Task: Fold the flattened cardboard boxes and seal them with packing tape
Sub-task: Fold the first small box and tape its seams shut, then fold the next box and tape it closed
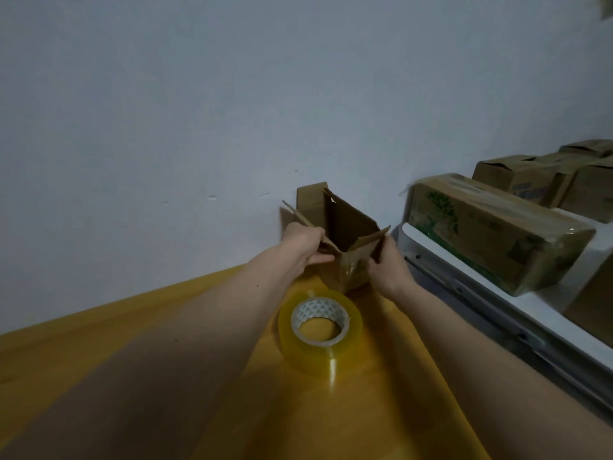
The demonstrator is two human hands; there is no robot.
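A small brown cardboard box (348, 227) stands upright on the yellow table (99, 353), close to the wall, with its top flaps open and sticking out. My left hand (303, 245) grips the box's left flap and corner. My right hand (386, 265) holds the box's right side, thumb near the right flap. A strip of clear tape shines on the box's near corner. A big roll of yellowish packing tape (320, 332) lies flat on the table just in front of the box, between my forearms.
A pale wall (232, 111) rises right behind the box. To the right, a white shelf with a metal rail (481, 313) carries a long plastic-wrapped carton (497, 234) and several brown boxes (544, 177) behind it.
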